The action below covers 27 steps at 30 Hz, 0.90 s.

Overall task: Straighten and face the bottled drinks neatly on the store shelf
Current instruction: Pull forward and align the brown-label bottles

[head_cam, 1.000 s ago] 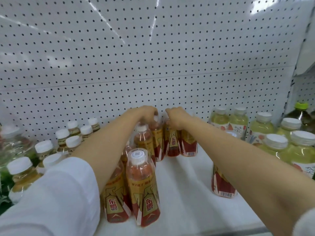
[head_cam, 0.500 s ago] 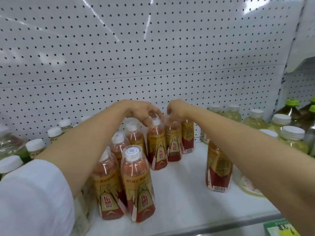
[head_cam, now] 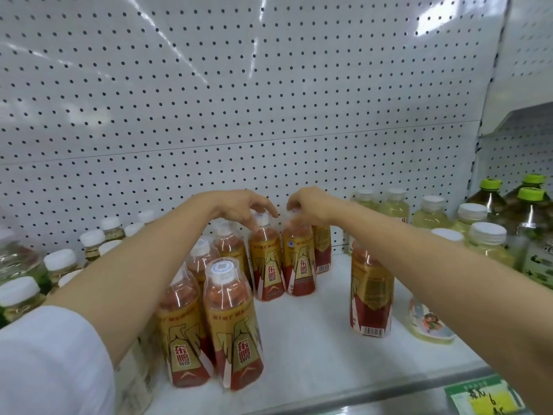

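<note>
Several red-and-gold drink bottles stand on the white shelf. My left hand pinches the white cap of one bottle in the middle of the shelf. Beside it, my right hand grips the top of the neighbouring bottle. Both bottles stand upright, labels facing me. Two more bottles stand at the front left, and others line up behind them. A single bottle stands to the right under my right forearm, barcode side out. One more sits behind near the pegboard.
Pale yellow-green tea bottles with white caps crowd the right side, with green-capped dark bottles beyond. More white-capped bottles fill the left. A white pegboard wall backs the shelf. A green price tag hangs on the front rail.
Both hands have drawn their two bottles forward from the pegboard toward the middle of the shelf. The view has shifted slightly left and down.
</note>
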Each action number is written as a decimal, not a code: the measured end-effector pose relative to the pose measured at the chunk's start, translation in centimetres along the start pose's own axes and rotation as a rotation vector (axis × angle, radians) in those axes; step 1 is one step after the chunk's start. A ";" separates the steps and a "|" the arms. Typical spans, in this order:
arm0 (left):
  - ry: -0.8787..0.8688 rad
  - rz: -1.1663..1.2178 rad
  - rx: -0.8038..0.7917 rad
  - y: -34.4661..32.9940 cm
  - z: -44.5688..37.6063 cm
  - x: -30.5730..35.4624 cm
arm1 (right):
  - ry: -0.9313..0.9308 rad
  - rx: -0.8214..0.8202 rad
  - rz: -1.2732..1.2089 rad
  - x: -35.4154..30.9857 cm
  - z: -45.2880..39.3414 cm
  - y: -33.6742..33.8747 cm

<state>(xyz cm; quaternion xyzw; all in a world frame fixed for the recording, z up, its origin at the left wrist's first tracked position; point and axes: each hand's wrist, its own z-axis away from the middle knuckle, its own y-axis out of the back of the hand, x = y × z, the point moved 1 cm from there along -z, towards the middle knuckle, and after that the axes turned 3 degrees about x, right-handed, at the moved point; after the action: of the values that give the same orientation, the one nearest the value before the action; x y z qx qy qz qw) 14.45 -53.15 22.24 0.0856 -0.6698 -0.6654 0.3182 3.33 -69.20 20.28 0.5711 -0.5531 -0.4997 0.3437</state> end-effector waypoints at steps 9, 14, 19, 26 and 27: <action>0.195 -0.142 0.035 2.2 3.5 0.7 | -0.099 0.008 0.025 4.1 -1.1 2.4; 0.236 -0.208 0.020 1.4 4.9 -0.6 | -0.160 -0.115 -0.010 5.9 -2.0 1.7; 0.239 -0.233 0.060 0.8 4.9 -1.0 | -0.157 -0.030 -0.056 6.2 -2.2 1.0; 0.346 -0.220 0.113 0.7 4.6 -1.3 | -0.242 -0.051 -0.187 6.7 -1.6 1.8; 0.337 -0.223 0.120 0.7 4.6 -1.3 | -0.253 -0.046 -0.196 6.9 -1.3 2.1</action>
<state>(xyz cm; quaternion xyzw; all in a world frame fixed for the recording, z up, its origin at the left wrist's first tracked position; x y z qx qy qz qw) 13.18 -48.49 22.95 0.2881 -0.6320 -0.6316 0.3445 3.14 -76.43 21.31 0.5469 -0.5219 -0.6114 0.2338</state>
